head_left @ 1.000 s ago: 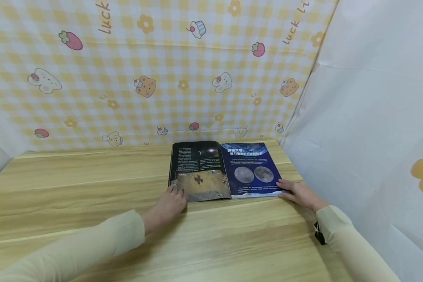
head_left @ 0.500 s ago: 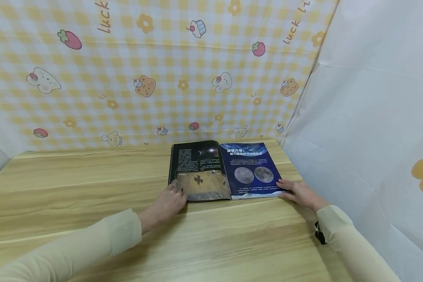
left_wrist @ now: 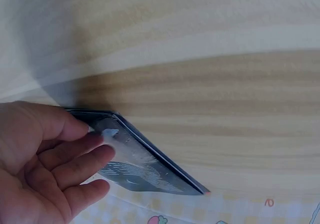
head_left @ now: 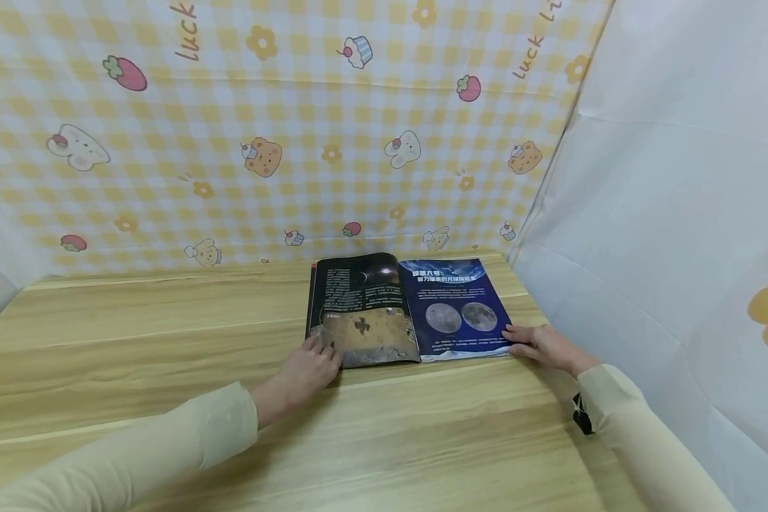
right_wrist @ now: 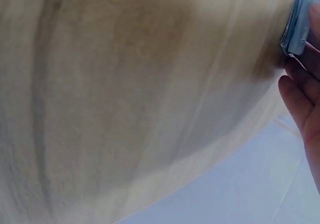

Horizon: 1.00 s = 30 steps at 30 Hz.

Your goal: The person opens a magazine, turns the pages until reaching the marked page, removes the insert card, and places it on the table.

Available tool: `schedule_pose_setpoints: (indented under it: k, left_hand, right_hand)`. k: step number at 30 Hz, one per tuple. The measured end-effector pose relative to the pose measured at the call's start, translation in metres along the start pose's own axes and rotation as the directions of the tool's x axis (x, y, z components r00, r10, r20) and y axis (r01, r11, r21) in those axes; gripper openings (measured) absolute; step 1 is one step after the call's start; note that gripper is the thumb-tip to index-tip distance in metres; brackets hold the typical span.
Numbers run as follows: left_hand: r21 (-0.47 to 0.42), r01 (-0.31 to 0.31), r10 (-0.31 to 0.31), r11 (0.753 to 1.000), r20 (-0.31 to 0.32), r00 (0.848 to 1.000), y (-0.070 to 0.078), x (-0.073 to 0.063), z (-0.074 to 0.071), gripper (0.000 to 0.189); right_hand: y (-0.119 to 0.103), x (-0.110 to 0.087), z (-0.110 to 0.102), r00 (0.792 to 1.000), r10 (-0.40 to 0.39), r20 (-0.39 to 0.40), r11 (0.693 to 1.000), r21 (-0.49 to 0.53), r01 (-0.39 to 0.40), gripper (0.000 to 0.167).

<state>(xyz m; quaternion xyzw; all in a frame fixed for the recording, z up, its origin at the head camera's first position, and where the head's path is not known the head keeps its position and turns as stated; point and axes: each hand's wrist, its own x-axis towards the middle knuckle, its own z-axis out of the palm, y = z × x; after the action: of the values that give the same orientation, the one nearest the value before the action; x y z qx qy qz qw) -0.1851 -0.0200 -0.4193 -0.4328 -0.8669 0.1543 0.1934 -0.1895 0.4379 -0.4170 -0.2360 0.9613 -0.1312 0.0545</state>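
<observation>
An open magazine (head_left: 448,295) lies on the wooden table, with a dark left page (head_left: 368,338) and a blue right page showing two moons. My left hand (head_left: 310,370) pinches the lower left corner of the left page. Thumb and index finger meet at that corner in the left wrist view, while the other fingers curl loosely. At the lower right corner, my right hand (head_left: 547,350) holds the magazine's edge. The right wrist view catches only part of this hand (right_wrist: 305,91), with the magazine's edge (right_wrist: 296,31) between its fingers.
Behind the magazine hangs a yellow checked cloth (head_left: 333,114) with cartoon prints, close to its top edge. A white sheet (head_left: 665,213) hangs along the right side. The wooden table (head_left: 166,341) stretches left and toward me. A black object (head_left: 582,414) sits by the right cuff.
The left page has risen and bowed slightly, and a red-tipped edge shows beneath it at the upper left. Both hands stay at their corners; the right has shifted very slightly.
</observation>
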Motion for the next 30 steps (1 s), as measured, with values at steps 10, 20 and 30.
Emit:
schedule_pose_setpoints:
  k: [10,20,30]
  left_hand:
    - [-0.144,0.055,-0.045,0.988,0.074,0.996,0.001,0.023,-0.005,0.015]
    - [-0.344,-0.021,0.089,0.939,0.181,0.979,0.049,0.101,-0.015,0.034]
    - [-0.415,0.090,0.061,0.905,0.338,0.939,0.094,0.156,-0.015,0.041]
  right_hand:
    - [-0.004,-0.002,0.008,0.997,-0.024,-0.074,0.987,-0.163,0.012,0.029]
    - [-0.005,-0.007,0.017,0.977,-0.085,-0.194,0.970,-0.239,0.036,0.022]
    - [-0.004,-0.009,0.020,0.970,-0.092,-0.226,0.969,-0.244,0.035,0.021]
